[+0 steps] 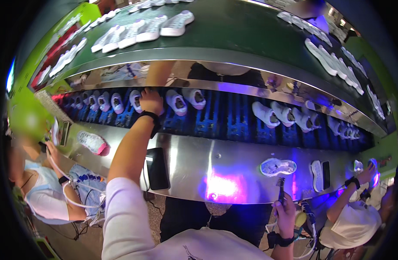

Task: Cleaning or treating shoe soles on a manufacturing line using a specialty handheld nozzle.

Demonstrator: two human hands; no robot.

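Note:
My left hand (151,102) reaches forward onto the blue-slatted conveyor, its fingers curled over a white shoe that is mostly hidden beneath it. Just left of that hand stands another white shoe (134,101); to its right is a shoe with a pink heel (176,103). Close to the table's front edge, my right hand (285,213) is closed around the dark handle of a small brush (281,190), head pointing up. Beyond the brush tip lies a pale shoe sole (278,167), flat on the metal table. I cannot tell whether they touch.
A black phone (157,169) lies on the metal table (190,173) beside my left forearm. Farther left is a white-and-pink sole (93,143). Co-workers sit at left (51,190) and right (350,221). White soles (177,24) line the raised green belt (233,34).

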